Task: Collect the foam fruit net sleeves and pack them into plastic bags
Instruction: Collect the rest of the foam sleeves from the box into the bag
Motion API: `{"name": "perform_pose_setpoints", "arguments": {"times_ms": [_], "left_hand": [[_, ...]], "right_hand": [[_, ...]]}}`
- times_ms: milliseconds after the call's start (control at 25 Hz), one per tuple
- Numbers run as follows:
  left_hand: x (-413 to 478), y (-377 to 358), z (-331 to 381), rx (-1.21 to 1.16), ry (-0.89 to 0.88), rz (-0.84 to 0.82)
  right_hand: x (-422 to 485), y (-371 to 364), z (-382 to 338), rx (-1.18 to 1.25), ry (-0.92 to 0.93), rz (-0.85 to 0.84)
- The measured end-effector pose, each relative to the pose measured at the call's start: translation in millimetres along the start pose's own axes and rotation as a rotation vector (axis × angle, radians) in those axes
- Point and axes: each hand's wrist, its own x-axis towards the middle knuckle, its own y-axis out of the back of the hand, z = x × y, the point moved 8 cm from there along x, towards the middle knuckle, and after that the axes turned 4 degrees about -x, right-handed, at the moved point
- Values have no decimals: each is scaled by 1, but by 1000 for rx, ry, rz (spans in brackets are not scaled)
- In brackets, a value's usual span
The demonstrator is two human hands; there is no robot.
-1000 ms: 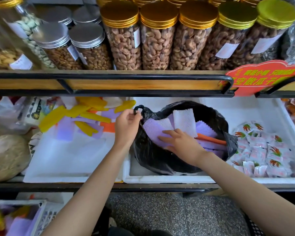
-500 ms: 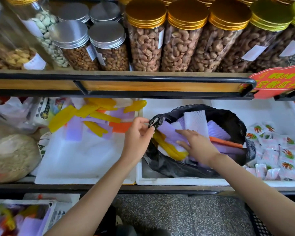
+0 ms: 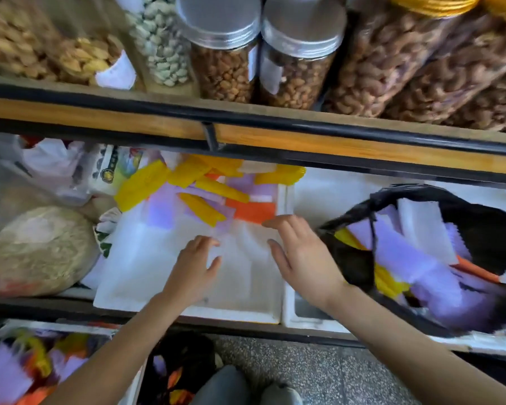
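Loose foam net sleeves (image 3: 208, 188), yellow, purple, orange and white, lie heaped at the back of a white foam tray (image 3: 187, 311). A black plastic bag (image 3: 351, 267) stands to the right in a second white tray, holding purple, white, yellow and orange sleeves (image 3: 415, 252). My left hand (image 3: 193, 267) hovers open over the white sleeves in the left tray, fingers spread. My right hand (image 3: 301, 255) is open too, fingers pointing at the loose pile, just left of the bag. Neither hand holds anything.
A black-railed wooden shelf (image 3: 246, 135) with nut jars (image 3: 225, 54) overhangs the trays. A large sack (image 3: 32, 249) and plastic bags sit at the left. Below, a basket of more sleeves (image 3: 27, 372) stands on the speckled floor.
Both hands have left the black bag and moved left over the loose-sleeve tray. The left hand let go of the bag's handle. The view has swung left and down.
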Motion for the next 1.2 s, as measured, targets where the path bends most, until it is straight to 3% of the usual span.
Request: {"name": "perform_pose_setpoints", "arguments": {"times_ms": [200, 520, 640, 760, 880, 1040, 1120, 1200], "left_hand": [[22, -27, -87, 107, 118, -119], [55, -67, -124, 63, 199, -119], [53, -71, -129, -83, 233, -115], [42, -63, -140, -196, 258, -109], [23, -46, -159, -248, 308, -44], [-2, -26, -181, -388, 485, 56], [-10, -24, -185, -426, 545, 88], [-15, -27, -186, -436, 584, 100]], "right_hand": [[41, -150, 40, -20, -229, -367], [92, -247, 76, 21, -515, -456], [100, -263, 79, -69, -546, -469], [105, -261, 80, -96, -540, -379], [98, -252, 75, -2, -510, -332], [66, -231, 74, 174, -625, -305], [42, -230, 79, 219, -731, -402], [16, -240, 84, 161, -783, -629]]}}
